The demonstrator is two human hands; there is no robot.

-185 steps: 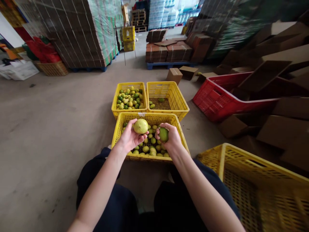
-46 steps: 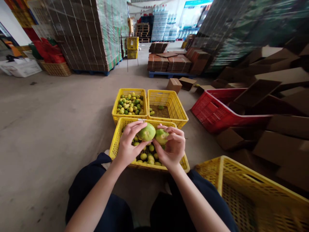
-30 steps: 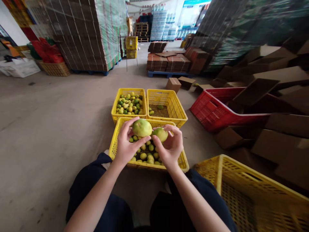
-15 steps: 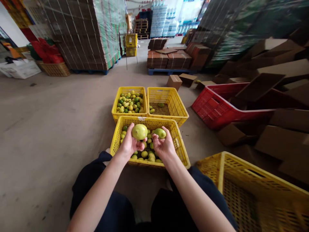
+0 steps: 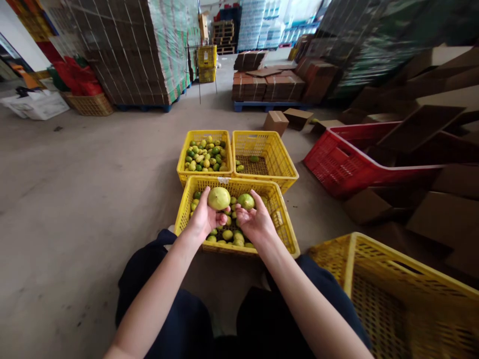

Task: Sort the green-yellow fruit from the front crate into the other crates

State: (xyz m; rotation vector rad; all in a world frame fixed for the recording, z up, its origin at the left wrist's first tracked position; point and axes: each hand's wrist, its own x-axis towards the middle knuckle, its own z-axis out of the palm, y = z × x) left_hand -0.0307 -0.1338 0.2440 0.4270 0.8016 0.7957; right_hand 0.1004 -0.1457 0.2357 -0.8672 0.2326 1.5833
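My left hand (image 5: 205,217) is closed round a large pale yellow-green lemon (image 5: 219,199), thumb along its left side. In my right hand (image 5: 256,219) is a smaller, greener lemon (image 5: 246,201), held between thumb and fingers with one end turned toward me. Both fruits are above the near yellow crate (image 5: 290,230), side by side and apart. More yellow and green lemons (image 5: 227,235) lie in that crate, partly hidden by my hands and wrists.
Behind stand a yellow crate (image 5: 181,164) full of lemons and another yellow crate (image 5: 290,164) with a few. A yellow crate (image 5: 354,264) is close at my right, beyond it a red crate (image 5: 325,154) and cardboard boxes (image 5: 441,214). Flattened cartons (image 5: 284,86) lie on a pallet.
The lemon in my right hand has turned so its end faces me. My left hand keeps its lemon in much the same pose. The whole view has shifted slightly.
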